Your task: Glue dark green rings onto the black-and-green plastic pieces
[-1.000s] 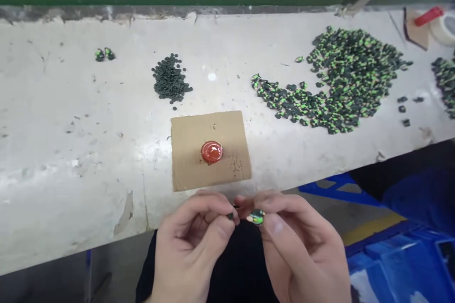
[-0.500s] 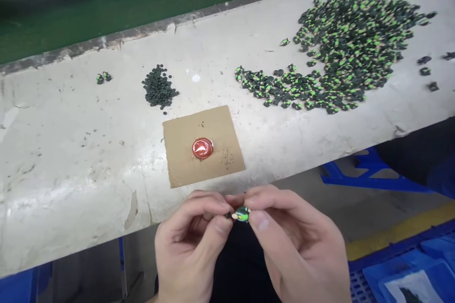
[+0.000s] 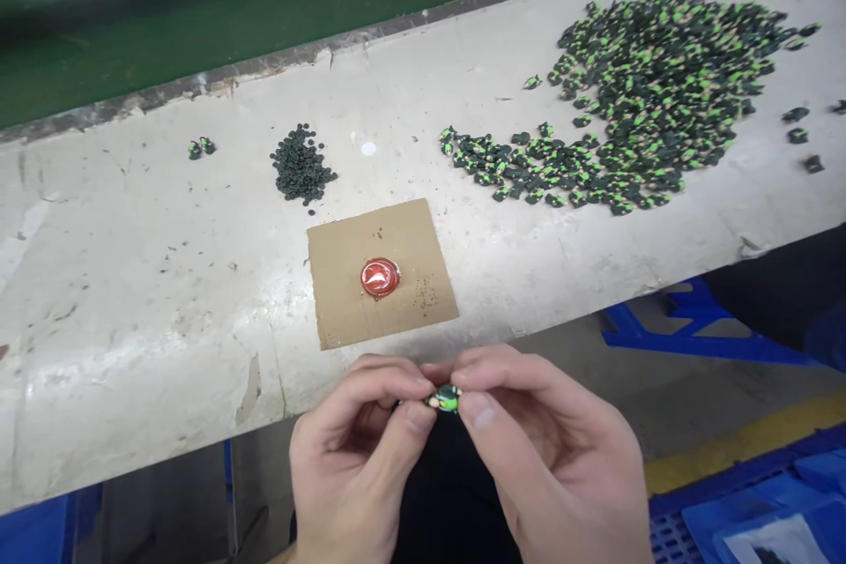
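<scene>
At the lower centre of the frame, a small green-and-black piece (image 3: 448, 399) is pinched by the right hand (image 3: 552, 449); against its left end, a barely visible dark bit (image 3: 428, 402) is pinched by the left hand (image 3: 360, 449). Similar pieces (image 3: 661, 97) are heaped upper right.

Bright table (image 3: 165, 300), dim floor (image 3: 701, 388), so-so sharpness.
Your light looks overhead: glare on the table's left front, white highlight on the red blob (image 3: 380, 278). Your left hand (image 3: 357, 458) and right hand (image 3: 561, 458) read clear, shadow inside the curled fingers (image 3: 389, 382); fine detail on the small piece (image 3: 448, 398) you hold is soft. Green panel (image 3: 264, 13) up top is dark and blurred for you, far edges smeared and stretched.
</scene>
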Demonstrator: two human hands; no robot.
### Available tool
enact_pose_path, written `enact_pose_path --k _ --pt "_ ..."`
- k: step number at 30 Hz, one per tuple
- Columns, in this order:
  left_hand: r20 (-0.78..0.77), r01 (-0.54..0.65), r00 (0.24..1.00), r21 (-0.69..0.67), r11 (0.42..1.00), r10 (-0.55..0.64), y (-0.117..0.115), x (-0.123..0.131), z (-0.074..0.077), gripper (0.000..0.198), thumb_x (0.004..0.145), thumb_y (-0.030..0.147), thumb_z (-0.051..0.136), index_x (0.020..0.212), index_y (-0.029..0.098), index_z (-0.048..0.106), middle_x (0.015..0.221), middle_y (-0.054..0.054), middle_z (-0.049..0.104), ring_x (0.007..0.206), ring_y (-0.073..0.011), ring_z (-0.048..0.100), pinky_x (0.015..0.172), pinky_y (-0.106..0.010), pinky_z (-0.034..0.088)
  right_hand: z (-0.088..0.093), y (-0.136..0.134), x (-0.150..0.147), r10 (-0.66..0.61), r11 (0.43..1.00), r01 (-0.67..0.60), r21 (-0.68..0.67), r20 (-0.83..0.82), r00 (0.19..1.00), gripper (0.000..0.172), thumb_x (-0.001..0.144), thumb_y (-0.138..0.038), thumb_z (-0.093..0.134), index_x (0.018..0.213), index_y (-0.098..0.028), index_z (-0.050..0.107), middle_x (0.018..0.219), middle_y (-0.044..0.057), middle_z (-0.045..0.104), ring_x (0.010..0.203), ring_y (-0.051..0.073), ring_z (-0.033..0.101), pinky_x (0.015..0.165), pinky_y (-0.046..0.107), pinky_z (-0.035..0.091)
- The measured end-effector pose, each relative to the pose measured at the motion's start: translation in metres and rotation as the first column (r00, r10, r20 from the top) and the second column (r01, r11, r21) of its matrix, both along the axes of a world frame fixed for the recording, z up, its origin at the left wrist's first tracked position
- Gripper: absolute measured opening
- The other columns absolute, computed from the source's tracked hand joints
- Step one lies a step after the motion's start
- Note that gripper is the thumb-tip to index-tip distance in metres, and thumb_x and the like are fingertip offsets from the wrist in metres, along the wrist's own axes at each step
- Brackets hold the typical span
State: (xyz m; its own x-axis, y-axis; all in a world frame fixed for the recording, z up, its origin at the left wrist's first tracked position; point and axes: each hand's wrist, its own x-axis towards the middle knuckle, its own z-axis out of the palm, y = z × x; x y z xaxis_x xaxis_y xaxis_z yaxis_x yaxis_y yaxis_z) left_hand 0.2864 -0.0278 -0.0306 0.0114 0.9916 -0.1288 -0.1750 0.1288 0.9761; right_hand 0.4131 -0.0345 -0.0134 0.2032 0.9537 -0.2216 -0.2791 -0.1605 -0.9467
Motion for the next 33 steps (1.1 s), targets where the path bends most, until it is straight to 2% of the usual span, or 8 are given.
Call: enact_pose_path --k 3,8,18,22,26,33 --pt "-0.018 -0.023 1.0 0.025 0.999 0.023 -0.001 -0.001 0.0 0.023 0.092 0.007 0.075 0.095 0.029 0.081 0.089 0.005 0.076 0.09 -0.0091 0.079 0.082 -0.009 0.061 -0.002 0.001 -0.001 0.005 1.0 -0.005 0.022 0.025 1.0 0.037 0.091 -0.003 0.066 0.094 -0.036 0.082 0.088 -0.004 0.08 0.082 0.011 0.078 0.077 0.013 0.063" --pt "-0.092 0.017 0.996 0.05 0.999 -0.012 -0.004 -0.005 -0.001 0.027 0.093 0.006 0.073 0.099 0.031 0.08 0.094 0.007 0.076 0.09 -0.0069 0.077 0.084 -0.01 0.061 -0.005 0.0 -0.002 0.014 1.0 -0.015 0.016 0.023 1.0 0.037 0.093 -0.005 0.066 0.097 -0.038 0.081 0.089 -0.006 0.08 0.083 0.01 0.079 0.078 0.012 0.063" --pt "-0.097 -0.056 0.993 0.09 0.994 0.064 0.005 -0.002 0.007 0.031 0.082 0.0 0.078 0.089 0.029 0.084 0.085 0.004 0.079 0.078 -0.0097 0.078 0.073 -0.01 0.063 0.0 0.001 0.003 0.027 0.999 -0.029 0.042 0.036 0.999 0.032 0.092 -0.004 0.068 0.094 -0.033 0.082 0.087 -0.002 0.08 0.081 0.012 0.079 0.076 0.014 0.064" --pt "-0.098 -0.02 0.995 0.074 0.997 0.028 0.004 -0.006 0.006 0.032 0.082 0.001 0.079 0.092 0.031 0.085 0.085 0.002 0.08 0.077 -0.0102 0.078 0.072 -0.011 0.063 0.001 0.001 0.004 0.051 0.998 -0.053 0.037 0.059 0.997 0.029 0.094 -0.008 0.068 0.094 -0.034 0.081 0.085 -0.004 0.08 0.078 0.01 0.078 0.074 0.011 0.063" --pt "-0.058 0.028 0.998 0.014 0.999 -0.028 0.001 -0.009 0.004 0.035 0.085 0.002 0.079 0.095 0.034 0.085 0.088 0.003 0.08 0.079 -0.0094 0.078 0.073 -0.01 0.063 0.0 0.0 0.008 0.018 1.0 -0.02 0.01 0.15 0.989 0.019 0.091 -0.012 0.074 0.091 -0.03 0.08 0.083 -0.003 0.08 0.075 0.011 0.078 0.07 0.01 0.063" --pt "-0.024 0.008 1.0 0.014 1.0 -0.007 0.004 -0.01 0.008 0.033 0.084 0.003 0.079 0.093 0.035 0.086 0.087 0.004 0.079 0.074 -0.0088 0.077 0.065 -0.01 0.063 0.003 -0.002 0.009 0.1 0.995 -0.101 -0.016 -0.029 0.995 0.021 0.09 -0.01 0.075 0.09 -0.03 0.08 0.076 -0.007 0.078 0.064 0.008 0.076 0.064 0.009 0.062"
